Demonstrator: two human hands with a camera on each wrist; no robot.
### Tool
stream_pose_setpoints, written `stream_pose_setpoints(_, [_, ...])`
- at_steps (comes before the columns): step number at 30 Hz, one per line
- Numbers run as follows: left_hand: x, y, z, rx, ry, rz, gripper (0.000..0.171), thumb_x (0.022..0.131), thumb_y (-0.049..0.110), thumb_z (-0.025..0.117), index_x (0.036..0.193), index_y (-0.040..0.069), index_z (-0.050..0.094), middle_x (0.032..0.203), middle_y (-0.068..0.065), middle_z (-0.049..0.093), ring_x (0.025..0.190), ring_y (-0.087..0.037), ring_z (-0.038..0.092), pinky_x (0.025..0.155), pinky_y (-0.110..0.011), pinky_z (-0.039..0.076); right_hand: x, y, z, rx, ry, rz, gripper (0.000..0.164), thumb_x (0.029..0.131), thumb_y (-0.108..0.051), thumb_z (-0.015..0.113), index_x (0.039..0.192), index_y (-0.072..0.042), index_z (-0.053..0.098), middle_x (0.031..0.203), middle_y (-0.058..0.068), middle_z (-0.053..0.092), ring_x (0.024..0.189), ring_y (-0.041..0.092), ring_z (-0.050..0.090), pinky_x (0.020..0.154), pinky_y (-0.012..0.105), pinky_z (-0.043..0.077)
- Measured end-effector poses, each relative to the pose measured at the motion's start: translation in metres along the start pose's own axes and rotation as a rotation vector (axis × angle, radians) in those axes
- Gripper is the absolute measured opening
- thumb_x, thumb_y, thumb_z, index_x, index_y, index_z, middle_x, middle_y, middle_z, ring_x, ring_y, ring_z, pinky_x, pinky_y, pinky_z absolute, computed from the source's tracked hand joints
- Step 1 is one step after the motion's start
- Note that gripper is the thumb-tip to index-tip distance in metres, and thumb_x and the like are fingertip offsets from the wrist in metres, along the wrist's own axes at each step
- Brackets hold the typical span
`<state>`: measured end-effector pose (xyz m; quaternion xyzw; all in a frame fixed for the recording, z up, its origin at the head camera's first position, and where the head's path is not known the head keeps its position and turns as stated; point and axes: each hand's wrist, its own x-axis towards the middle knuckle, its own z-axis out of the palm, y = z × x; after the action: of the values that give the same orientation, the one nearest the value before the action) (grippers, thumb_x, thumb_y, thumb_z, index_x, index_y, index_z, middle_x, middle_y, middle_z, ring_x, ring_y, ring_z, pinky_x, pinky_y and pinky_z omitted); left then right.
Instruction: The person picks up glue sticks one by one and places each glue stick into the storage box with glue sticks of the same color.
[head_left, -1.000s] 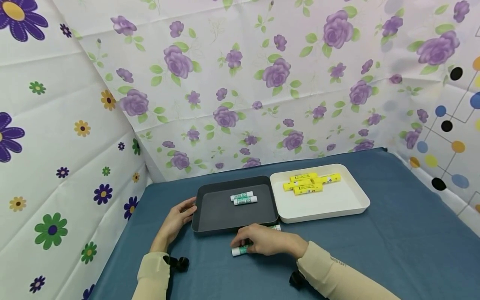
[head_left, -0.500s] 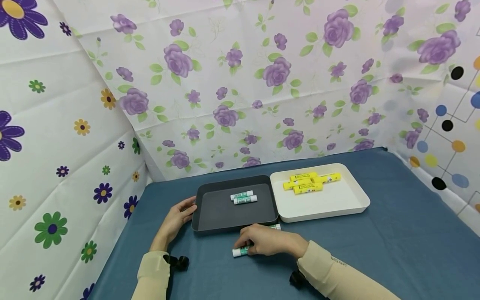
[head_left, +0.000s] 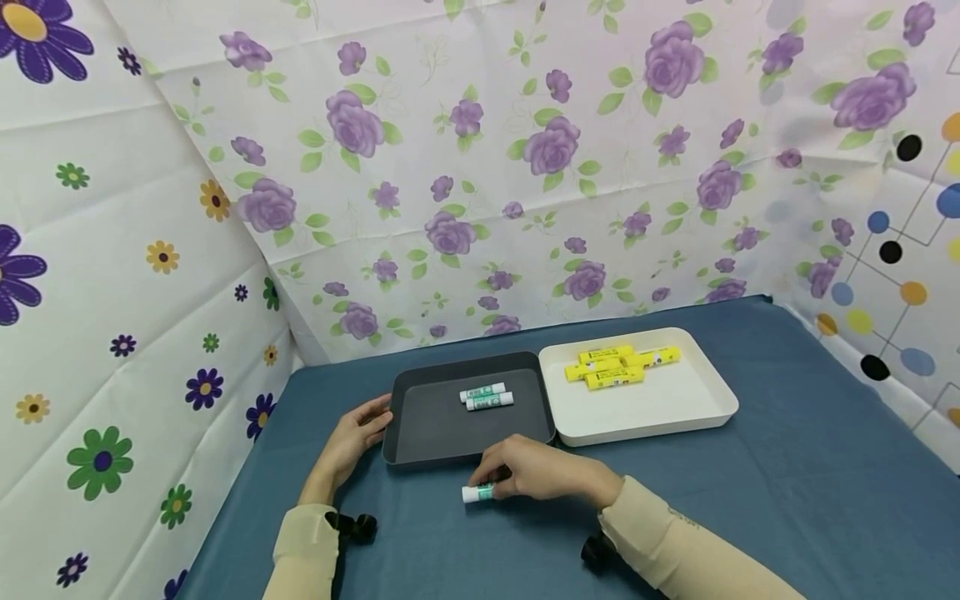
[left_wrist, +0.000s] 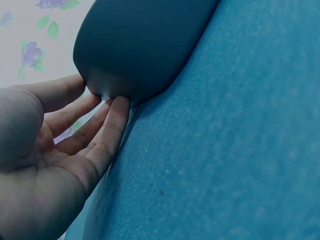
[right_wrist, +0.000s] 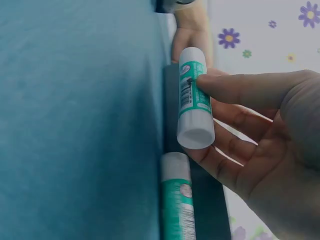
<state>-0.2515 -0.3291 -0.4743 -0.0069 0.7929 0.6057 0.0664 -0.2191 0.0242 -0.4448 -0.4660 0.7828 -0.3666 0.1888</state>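
Observation:
My right hand (head_left: 534, 471) pinches a white-and-green glue stick (right_wrist: 194, 100) between thumb and fingers, just in front of the dark grey tray (head_left: 431, 429). In the right wrist view another glue stick (right_wrist: 177, 210) of the same kind lies on the cloth along the tray's near side; the right hand hides it in the head view. My left hand (head_left: 351, 442) rests its fingertips against the tray's left end, fingers nearly straight, as the left wrist view shows. Inside the dark tray are two green-and-white glue sticks (head_left: 490, 401), lying side by side.
Right of the dark tray, edge against edge, stands a white tray (head_left: 660, 408) with several yellow glue sticks (head_left: 615, 378) piled toward its back left. Blue cloth (head_left: 810, 467) covers the table. Flowered curtains (head_left: 450, 167) hang behind and at the left.
The right hand has lifted the glue stick slightly from the cloth and shifted toward the dark tray. The left hand and both trays stay where they were.

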Motion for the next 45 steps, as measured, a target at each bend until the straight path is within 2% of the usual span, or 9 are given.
stream_pose_setpoints(9, [-0.001, -0.003, 0.0, 0.005, 0.006, -0.001, 0.056, 0.11, 0.022, 0.056, 0.161, 0.007, 0.039, 0.15, -0.023, 0.044, 0.139, -0.037, 0.047, 0.114, -0.051, 0.045, -0.009, -0.004, -0.026, 0.168, 0.08, -0.027, 0.028, 0.099, -0.008, 0.072, 0.126, -0.016, 0.077, 0.113, -0.007, 0.074, 0.09, 0.01, 0.066, 0.076, 0.026, 0.059])
stream_pose_setpoints(16, [0.0, -0.007, 0.001, 0.004, 0.018, -0.007, 0.056, 0.11, 0.023, 0.057, 0.161, 0.007, 0.039, 0.15, -0.023, 0.044, 0.139, -0.036, 0.046, 0.115, -0.052, 0.044, -0.017, 0.001, -0.045, 0.209, 0.14, -0.042, 0.028, 0.101, -0.011, 0.07, 0.127, -0.017, 0.077, 0.122, -0.003, 0.074, 0.099, 0.019, 0.069, 0.081, 0.03, 0.06])
stream_pose_setpoints(21, [-0.001, -0.006, 0.001, 0.008, 0.026, -0.007, 0.056, 0.11, 0.023, 0.057, 0.161, 0.007, 0.039, 0.15, -0.023, 0.044, 0.139, -0.036, 0.046, 0.116, -0.052, 0.043, -0.022, 0.001, -0.056, 0.247, 0.178, -0.043, 0.028, 0.102, -0.011, 0.068, 0.129, -0.013, 0.076, 0.12, 0.001, 0.074, 0.093, 0.025, 0.065, 0.075, 0.028, 0.056])
stream_pose_setpoints(26, [-0.001, -0.006, 0.0, 0.014, 0.035, -0.009, 0.056, 0.109, 0.024, 0.058, 0.16, 0.009, 0.041, 0.149, -0.021, 0.046, 0.137, -0.034, 0.048, 0.115, -0.05, 0.045, -0.027, -0.001, -0.065, 0.287, 0.214, -0.039, 0.029, 0.1, -0.011, 0.07, 0.129, -0.011, 0.076, 0.121, 0.004, 0.074, 0.083, 0.024, 0.061, 0.069, 0.035, 0.054])
stream_pose_setpoints(30, [0.0, -0.005, 0.0, 0.017, 0.04, -0.015, 0.056, 0.109, 0.025, 0.06, 0.16, 0.01, 0.043, 0.147, -0.019, 0.048, 0.136, -0.032, 0.05, 0.114, -0.047, 0.047, -0.03, 0.0, -0.068, 0.291, 0.243, 0.0, 0.031, 0.1, -0.012, 0.07, 0.131, -0.012, 0.075, 0.124, 0.003, 0.073, 0.087, 0.025, 0.065, 0.072, 0.038, 0.057])
stream_pose_setpoints(36, [0.002, -0.004, 0.0, 0.015, 0.025, -0.009, 0.055, 0.109, 0.024, 0.059, 0.16, 0.01, 0.043, 0.147, -0.019, 0.048, 0.136, -0.032, 0.05, 0.112, -0.044, 0.048, -0.031, 0.004, -0.069, 0.28, 0.273, 0.035, 0.032, 0.101, -0.011, 0.069, 0.133, -0.012, 0.074, 0.126, 0.005, 0.072, 0.096, 0.04, 0.068, 0.077, 0.038, 0.058])
stream_pose_setpoints(39, [0.002, -0.004, 0.001, 0.013, 0.021, -0.008, 0.055, 0.11, 0.023, 0.058, 0.16, 0.01, 0.042, 0.147, -0.02, 0.048, 0.136, -0.033, 0.049, 0.112, -0.044, 0.048, -0.03, 0.005, -0.071, 0.277, 0.28, 0.047, 0.033, 0.101, -0.01, 0.069, 0.133, -0.012, 0.073, 0.127, 0.005, 0.072, 0.096, 0.04, 0.066, 0.077, 0.043, 0.057])
stream_pose_setpoints(45, [0.001, -0.002, 0.002, 0.008, 0.014, -0.001, 0.057, 0.11, 0.024, 0.057, 0.161, 0.007, 0.039, 0.149, -0.022, 0.045, 0.138, -0.034, 0.048, 0.113, -0.046, 0.047, -0.025, 0.006, -0.079, 0.246, 0.285, 0.028, 0.031, 0.102, -0.01, 0.068, 0.133, -0.008, 0.073, 0.13, 0.009, 0.071, 0.102, 0.037, 0.068, 0.083, 0.042, 0.06])
